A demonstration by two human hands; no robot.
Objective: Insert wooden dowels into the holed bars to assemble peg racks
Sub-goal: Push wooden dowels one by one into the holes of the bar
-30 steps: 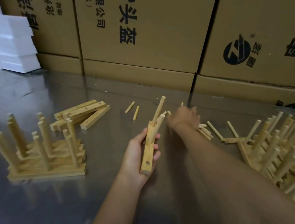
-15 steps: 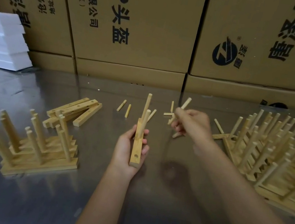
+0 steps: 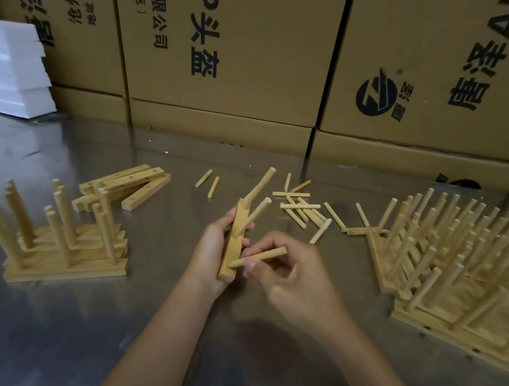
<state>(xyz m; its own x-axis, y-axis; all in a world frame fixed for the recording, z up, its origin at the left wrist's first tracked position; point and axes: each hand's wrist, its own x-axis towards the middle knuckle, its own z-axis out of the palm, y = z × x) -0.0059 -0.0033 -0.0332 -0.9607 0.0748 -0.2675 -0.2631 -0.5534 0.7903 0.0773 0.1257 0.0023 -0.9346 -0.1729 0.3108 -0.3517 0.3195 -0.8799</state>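
Where half a second ago the right hand (image 3: 286, 276) was raised over the loose dowels (image 3: 303, 210) with a dowel just lifted, it has now come back toward the body and sits just right of the left hand (image 3: 213, 253). Its thumb and fingers pinch the dowel (image 3: 260, 257), which lies nearly level, its left tip touching the near end of the holed bar (image 3: 232, 250). The left hand grips that bar as before, fingers curled round it, bar on end and tilted slightly away; two dowels already stand in its far end. Beyond both hands the loose dowels lie scattered on the metal table (image 3: 49, 344). Left of the left hand stand finished racks (image 3: 57, 243) and bare bars (image 3: 132, 185); right of the right hand, a larger cluster of racks (image 3: 470, 275).
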